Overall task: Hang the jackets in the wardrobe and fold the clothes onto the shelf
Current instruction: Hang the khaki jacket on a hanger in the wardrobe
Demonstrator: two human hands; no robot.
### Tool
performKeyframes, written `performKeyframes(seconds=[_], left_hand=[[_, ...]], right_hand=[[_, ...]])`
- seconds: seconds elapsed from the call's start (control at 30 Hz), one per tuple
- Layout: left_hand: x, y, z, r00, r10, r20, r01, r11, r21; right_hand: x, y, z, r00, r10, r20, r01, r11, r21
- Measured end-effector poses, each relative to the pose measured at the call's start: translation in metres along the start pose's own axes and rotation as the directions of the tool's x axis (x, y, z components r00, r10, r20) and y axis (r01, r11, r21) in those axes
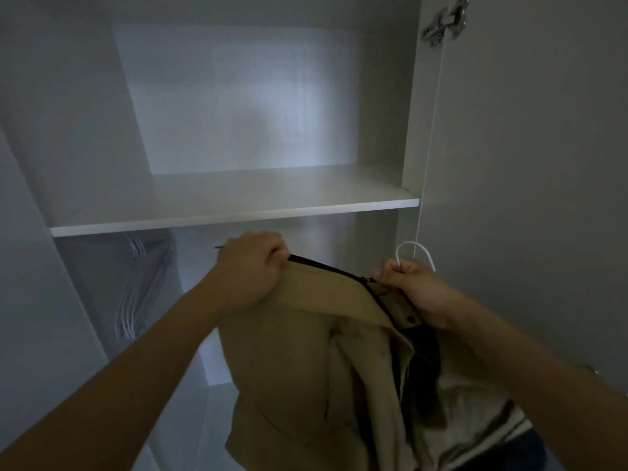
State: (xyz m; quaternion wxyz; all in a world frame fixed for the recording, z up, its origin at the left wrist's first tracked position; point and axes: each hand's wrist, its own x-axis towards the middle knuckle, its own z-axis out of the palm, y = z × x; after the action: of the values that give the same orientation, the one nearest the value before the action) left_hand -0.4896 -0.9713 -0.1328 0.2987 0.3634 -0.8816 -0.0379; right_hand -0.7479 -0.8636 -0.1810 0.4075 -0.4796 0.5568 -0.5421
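A tan jacket (pixel 306 362) with a dark zipper edge hangs in front of me, just below the white wardrobe shelf (pixel 234 212). My left hand (pixel 249 266) grips the jacket's collar at its left end. My right hand (pixel 413 287) holds the neck of a white hanger (pixel 413 248), whose hook sticks up above my fingers, together with the collar's right end. The rest of the hanger is hidden inside the jacket.
Several white hangers (pixel 134 287) hang at the left under the shelf. The open wardrobe door (pixel 530 164) stands at the right, with a metal hinge (pixel 445 20) near its top. A thin dark rod end (pixel 220 247) shows beside my left hand.
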Motion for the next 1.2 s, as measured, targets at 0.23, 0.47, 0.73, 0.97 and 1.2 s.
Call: performKeyframes(seconds=[0.23, 0.47, 0.73, 0.97, 1.2], left_hand=[[-0.004, 0.020, 0.025, 0.994, -0.061, 0.092, 0.026, 0.940, 0.341], [-0.022, 0.034, 0.057, 0.961, -0.071, 0.269, 0.132, 0.967, -0.216], [-0.030, 0.001, 0.042, 0.964, -0.215, 0.156, 0.158, 0.936, 0.315], [-0.032, 0.046, 0.076, 0.945, -0.185, 0.270, 0.288, 0.862, -0.417], [-0.050, -0.027, 0.028, 0.889, -0.307, 0.339, 0.343, 0.938, -0.050]], right_hand=[[0.018, -0.013, 0.022, 0.999, -0.024, 0.032, 0.029, 0.987, -0.155], [0.021, -0.010, 0.010, 0.998, -0.013, 0.061, 0.022, 0.987, -0.160], [0.030, -0.011, 0.017, 1.000, -0.006, -0.028, -0.004, 0.938, -0.347], [0.035, -0.021, 0.023, 0.998, 0.030, 0.063, -0.003, 0.922, -0.388], [0.045, -0.025, -0.011, 0.999, 0.037, 0.019, -0.028, 0.937, -0.348]])
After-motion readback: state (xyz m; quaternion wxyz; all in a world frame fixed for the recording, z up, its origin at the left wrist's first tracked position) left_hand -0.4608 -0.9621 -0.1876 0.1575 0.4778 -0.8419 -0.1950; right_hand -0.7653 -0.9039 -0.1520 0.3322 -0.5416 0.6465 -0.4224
